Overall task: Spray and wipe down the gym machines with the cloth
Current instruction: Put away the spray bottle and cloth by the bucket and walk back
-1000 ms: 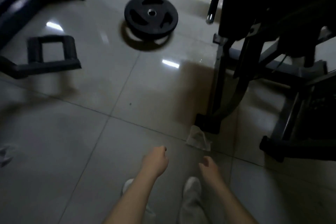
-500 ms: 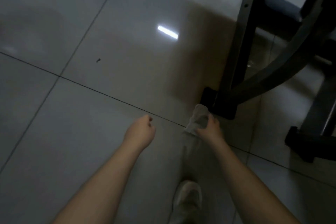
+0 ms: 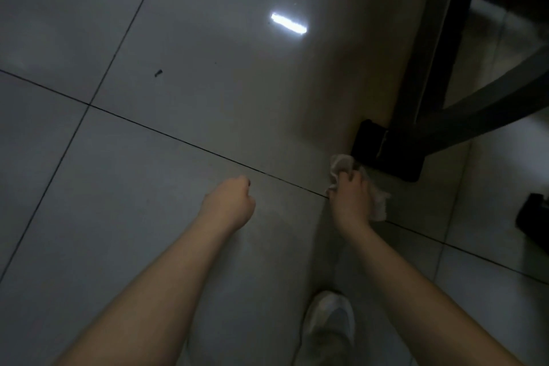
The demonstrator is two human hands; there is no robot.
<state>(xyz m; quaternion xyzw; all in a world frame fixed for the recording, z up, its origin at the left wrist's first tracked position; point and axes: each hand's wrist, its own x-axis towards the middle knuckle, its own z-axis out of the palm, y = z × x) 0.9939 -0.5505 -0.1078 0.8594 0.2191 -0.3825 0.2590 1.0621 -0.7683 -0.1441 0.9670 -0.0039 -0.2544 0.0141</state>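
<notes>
**Floor.** Large glossy grey ceramic floor tiles (image 3: pixel 178 232) with thin dark grout lines fill most of the view. They are hard, smooth and reflective enough to carry a bright strip of reflected light (image 3: pixel 288 22).

**Machine.** A dark painted-metal gym machine frame (image 3: pixel 436 53) stands at upper right. Its square-section upright and a slanted bar meet at a black, blocky rubber foot (image 3: pixel 386 151) that rests on the tile. A second black foot (image 3: pixel 533 217) shows at the right edge, well apart.

**Shoe.** A light grey trainer (image 3: pixel 329 324) sits at bottom centre, between the forearms.

**Hands.** The left hand (image 3: pixel 231 205) hovers over bare tile with its fingers curled into a fist. We see only its back, so it appears to hold nothing. The right hand (image 3: pixel 350 202) is down at the floor with its fingers curled round the cloth.

**Cloth.** We note a small, pale, crumpled fabric cloth (image 3: pixel 341 164) lying just beside the rubber foot. One bunch sticks out past the fingertips, and a loose flap lies on the tile to the right of the hand. We cannot tell whether the bunch touches the foot.

**Handling (judgement).**
- The cloth is light and limp, with no shape of its own, and it is not fragile.
- On glossy tile it should slide easily, so pinching a raised fold suits it better than scraping it flat.
- Gathering the flap into the palm would give a padded wad to press on the frame.
- We cannot tell whether it is damp or dry.

**Smallest.** One dark speck (image 3: pixel 158 72) lies on a far tile.
</notes>
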